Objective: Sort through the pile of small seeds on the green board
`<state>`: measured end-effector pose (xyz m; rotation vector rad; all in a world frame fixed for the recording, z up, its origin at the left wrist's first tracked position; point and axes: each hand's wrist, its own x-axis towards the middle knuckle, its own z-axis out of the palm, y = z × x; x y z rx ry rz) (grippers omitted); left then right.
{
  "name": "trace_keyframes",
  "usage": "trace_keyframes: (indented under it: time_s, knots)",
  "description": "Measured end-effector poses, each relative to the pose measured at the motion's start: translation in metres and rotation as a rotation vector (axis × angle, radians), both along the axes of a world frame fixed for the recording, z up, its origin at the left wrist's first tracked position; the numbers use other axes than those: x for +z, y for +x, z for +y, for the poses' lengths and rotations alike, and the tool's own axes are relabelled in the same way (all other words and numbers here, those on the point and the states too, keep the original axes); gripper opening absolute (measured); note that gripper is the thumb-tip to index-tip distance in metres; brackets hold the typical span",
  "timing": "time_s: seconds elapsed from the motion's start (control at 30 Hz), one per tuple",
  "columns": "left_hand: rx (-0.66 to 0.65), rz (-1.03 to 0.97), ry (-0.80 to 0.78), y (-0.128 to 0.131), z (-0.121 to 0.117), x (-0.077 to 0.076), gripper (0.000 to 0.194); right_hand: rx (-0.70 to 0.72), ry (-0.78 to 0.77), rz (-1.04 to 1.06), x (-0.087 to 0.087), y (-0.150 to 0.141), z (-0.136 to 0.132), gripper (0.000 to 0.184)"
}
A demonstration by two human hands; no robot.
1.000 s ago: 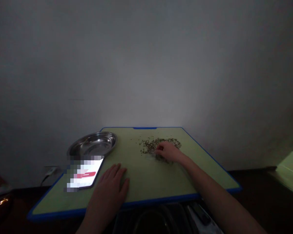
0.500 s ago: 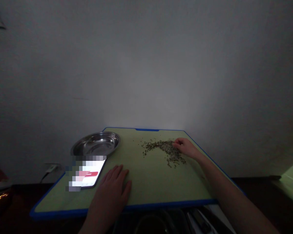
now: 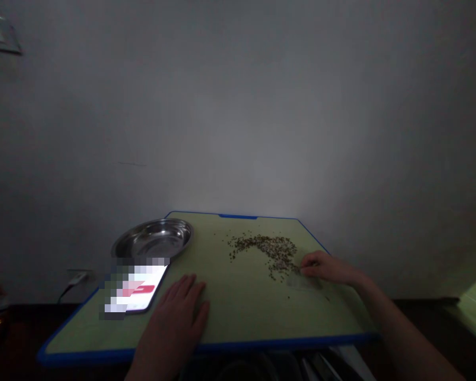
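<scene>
Small dark grains, possibly seeds or peppercorns, lie scattered in a curved patch on a pale green table with a blue rim. My right hand is at the right end of the patch, its fingers closed. A clear, thin plastic piece, like a small bag or film, hangs from its fingertips against the tabletop; its exact kind is hard to make out. My left hand rests flat at the near left, fingers stretched out, holding nothing. Beside it lies a lit phone, partly blurred out.
A shiny steel basin stands at the table's far left, behind the phone. A grey wall rises behind the table. Dark items show below the near edge, and a white plug with a cable is at the left.
My right hand has moved right and nearer to me, away from the middle of the grains, and the clear plastic now shows beneath it. My left hand stays flat. The view has shifted slightly.
</scene>
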<state>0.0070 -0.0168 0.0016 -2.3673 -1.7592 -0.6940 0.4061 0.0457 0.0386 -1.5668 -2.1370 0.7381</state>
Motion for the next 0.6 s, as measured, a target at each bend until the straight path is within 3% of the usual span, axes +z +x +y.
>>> trace_keyframes:
  time_s: [0.13, 0.37, 0.6]
  knots:
    - [-0.023, 0.004, 0.016, -0.003, 0.002, -0.004, 0.042, -0.033, 0.074, -0.003, -0.006, -0.021, 0.019, 0.019]
    - [0.023, 0.029, -0.04, 0.0, 0.002, 0.002, 0.044, -0.223, 0.232, -0.053, -0.013, -0.067, 0.045, 0.017]
    - [0.004, 0.009, -0.034, 0.002, -0.002, 0.004, 0.044, -0.285, 0.282, -0.08, -0.012, -0.053, 0.039, 0.019]
